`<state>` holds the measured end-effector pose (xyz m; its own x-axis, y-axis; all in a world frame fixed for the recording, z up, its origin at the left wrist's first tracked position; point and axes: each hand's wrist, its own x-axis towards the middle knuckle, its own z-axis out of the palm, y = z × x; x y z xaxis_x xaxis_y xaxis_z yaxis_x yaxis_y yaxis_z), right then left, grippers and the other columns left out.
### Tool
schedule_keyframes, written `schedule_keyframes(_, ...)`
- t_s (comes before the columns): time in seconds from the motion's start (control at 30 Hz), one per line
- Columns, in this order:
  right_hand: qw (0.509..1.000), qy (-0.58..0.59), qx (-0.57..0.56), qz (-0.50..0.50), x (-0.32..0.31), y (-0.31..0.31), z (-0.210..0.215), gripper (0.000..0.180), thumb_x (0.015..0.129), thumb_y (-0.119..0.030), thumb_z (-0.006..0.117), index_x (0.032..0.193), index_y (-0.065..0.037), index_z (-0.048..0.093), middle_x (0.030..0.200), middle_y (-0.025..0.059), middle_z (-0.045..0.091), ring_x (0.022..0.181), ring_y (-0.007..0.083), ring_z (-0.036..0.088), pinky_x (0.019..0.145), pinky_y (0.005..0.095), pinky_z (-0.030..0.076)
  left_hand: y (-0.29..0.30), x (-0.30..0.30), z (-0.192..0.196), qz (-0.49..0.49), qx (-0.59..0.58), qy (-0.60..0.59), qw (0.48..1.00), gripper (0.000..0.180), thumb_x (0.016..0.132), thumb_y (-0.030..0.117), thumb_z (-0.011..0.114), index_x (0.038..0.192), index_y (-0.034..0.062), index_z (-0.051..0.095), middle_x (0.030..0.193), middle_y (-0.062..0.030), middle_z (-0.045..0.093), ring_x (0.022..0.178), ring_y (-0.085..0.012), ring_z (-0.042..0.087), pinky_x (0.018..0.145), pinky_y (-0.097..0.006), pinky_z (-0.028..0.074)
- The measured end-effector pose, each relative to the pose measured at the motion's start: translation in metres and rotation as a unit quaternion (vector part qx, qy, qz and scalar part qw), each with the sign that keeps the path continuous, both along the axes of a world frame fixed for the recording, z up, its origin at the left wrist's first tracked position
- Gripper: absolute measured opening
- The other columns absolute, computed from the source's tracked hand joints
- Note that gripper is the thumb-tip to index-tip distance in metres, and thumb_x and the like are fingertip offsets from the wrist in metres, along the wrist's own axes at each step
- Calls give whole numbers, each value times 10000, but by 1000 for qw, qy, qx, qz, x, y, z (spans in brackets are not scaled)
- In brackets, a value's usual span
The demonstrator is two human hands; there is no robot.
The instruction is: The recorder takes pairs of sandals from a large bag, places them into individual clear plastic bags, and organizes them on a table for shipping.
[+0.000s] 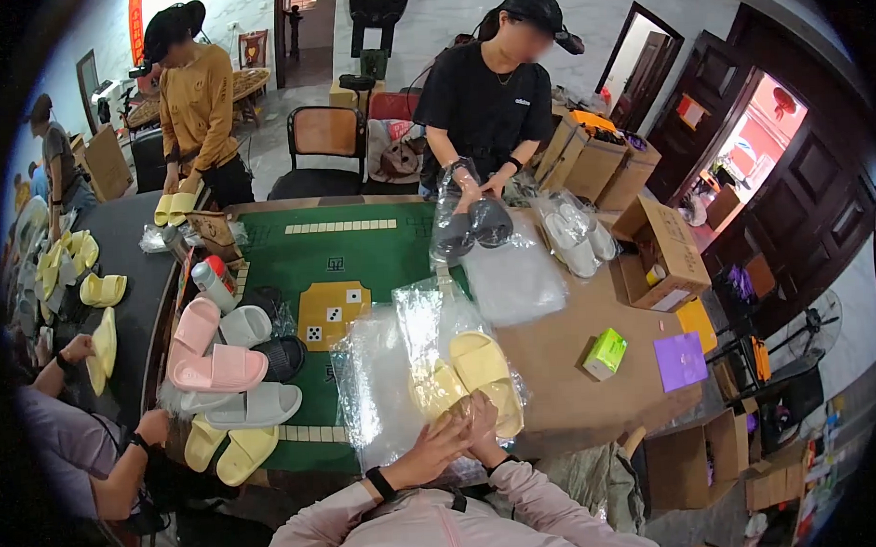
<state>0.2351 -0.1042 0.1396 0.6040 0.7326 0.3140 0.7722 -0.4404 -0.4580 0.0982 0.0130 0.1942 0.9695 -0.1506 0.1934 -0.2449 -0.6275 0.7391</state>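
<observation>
A pair of yellow slide slippers (481, 361) lies at the near edge of the table, on and partly under clear plastic that looks like a bag (426, 317). Both hands meet at the near end of the slippers. My left hand (432, 450) has its fingers closed against the left slipper and the plastic. Beside it, my right hand (484, 428) is closed around the heel end of the right slipper. The hands overlap, so some fingertips are hidden. More flat clear bags (369, 372) lie under and left of the slippers.
Left stand piled pink slippers (231, 366), grey and yellow ones, and a spray can (210, 285). Right are a green box (605, 353), a purple packet (680, 361) and a carton (661, 256). Across the table, a person bags dark slippers (473, 229); other people work at left.
</observation>
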Motion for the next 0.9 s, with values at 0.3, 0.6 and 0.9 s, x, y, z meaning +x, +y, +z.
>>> schedule_keyframes(0.3,999,-32,-20,10,-29,-2,44,239,739,-188,582,920,-32,564,940,184,509,962,373,447,812,464,328,24,10,15,148,45,-18,988,524,826,108,497,1295,323,405,1420,-109,224,1278,-405,197,968,-631,133)
schedule_keyframes(0.6,999,-39,-7,-28,-22,-5,18,307,761,-177,574,1020,-17,538,1021,231,502,946,398,461,753,492,360,21,9,8,17,182,-21,983,546,794,88,515,1268,347,436,1418,-113,230,1273,-436,194,981,-619,141)
schedule_keyframes(0.9,988,-32,133,-73,-18,-1,-1,234,763,-120,564,958,6,535,962,209,472,880,369,456,758,437,382,18,-1,-13,206,-179,20,962,562,791,87,567,1317,163,384,1411,-251,101,1260,-414,249,1015,-426,272)
